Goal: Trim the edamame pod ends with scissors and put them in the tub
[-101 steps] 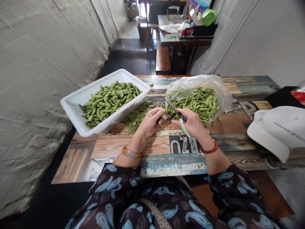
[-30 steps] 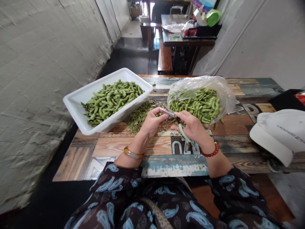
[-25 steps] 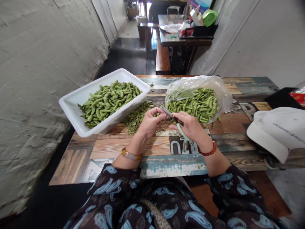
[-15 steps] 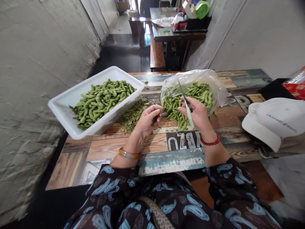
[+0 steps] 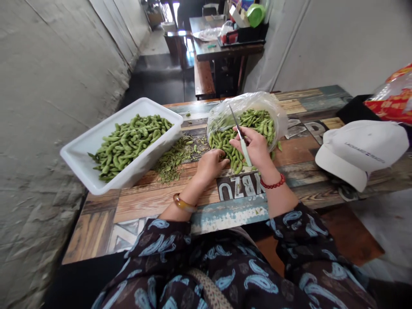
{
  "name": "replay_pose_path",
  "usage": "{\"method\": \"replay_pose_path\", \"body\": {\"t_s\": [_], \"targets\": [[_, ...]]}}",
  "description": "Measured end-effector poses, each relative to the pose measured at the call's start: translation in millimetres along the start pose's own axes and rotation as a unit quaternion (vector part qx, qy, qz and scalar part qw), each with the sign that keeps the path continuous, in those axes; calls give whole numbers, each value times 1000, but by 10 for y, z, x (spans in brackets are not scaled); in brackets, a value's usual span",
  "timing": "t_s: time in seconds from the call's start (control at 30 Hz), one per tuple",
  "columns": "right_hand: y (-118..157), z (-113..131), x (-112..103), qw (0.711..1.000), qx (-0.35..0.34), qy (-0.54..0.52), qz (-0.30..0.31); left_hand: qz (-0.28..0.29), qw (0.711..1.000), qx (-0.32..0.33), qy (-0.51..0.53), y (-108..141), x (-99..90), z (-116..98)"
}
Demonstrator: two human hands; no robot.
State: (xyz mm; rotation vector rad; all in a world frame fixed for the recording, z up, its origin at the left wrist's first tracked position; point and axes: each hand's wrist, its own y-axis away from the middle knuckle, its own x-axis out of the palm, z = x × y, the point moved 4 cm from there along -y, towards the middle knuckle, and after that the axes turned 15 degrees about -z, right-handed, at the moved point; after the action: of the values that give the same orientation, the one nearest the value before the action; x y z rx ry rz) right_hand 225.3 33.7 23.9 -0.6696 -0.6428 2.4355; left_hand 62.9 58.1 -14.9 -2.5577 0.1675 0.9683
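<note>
Head view, right fingers (image 5: 250,132) holding scissors (image 5: 245,152), left fingers (image 5: 216,154) curled, hold unclear, clippings (image 5: 170,164) beside tub (image 5: 84,165), white cap (image 5: 362,148)

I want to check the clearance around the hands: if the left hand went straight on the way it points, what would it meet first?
The left hand would likely meet the curved green pods at the clear plastic bag's mouth; whether it already touches them is unclear.

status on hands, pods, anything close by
Right hand holding pale-green-handled metal scissors. Left hand at curved green pods spilling from clear plastic bag, grip hidden. Loose green trimmings nearby.
</note>
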Motion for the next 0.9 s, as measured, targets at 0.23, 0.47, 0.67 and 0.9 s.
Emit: {"method": "replay_pose_path", "body": {"t_s": [0.23, 0.47, 0.67, 0.9], "targets": [[-5, 65, 23, 1000, -26, -8, 8, -28, 997, -17, 66, -55, 11, 51], [24, 123, 33, 999, -36, -18, 17, -23, 902, -254, 349, 46, -294, 294], [91, 130, 99, 998, -34, -30, 50, -31, 835, -305, 457, 102, -383, 278], [179, 128, 189, 988, -98, -12, 121, -58, 776, -329, 534, 94, -424, 232]]}}
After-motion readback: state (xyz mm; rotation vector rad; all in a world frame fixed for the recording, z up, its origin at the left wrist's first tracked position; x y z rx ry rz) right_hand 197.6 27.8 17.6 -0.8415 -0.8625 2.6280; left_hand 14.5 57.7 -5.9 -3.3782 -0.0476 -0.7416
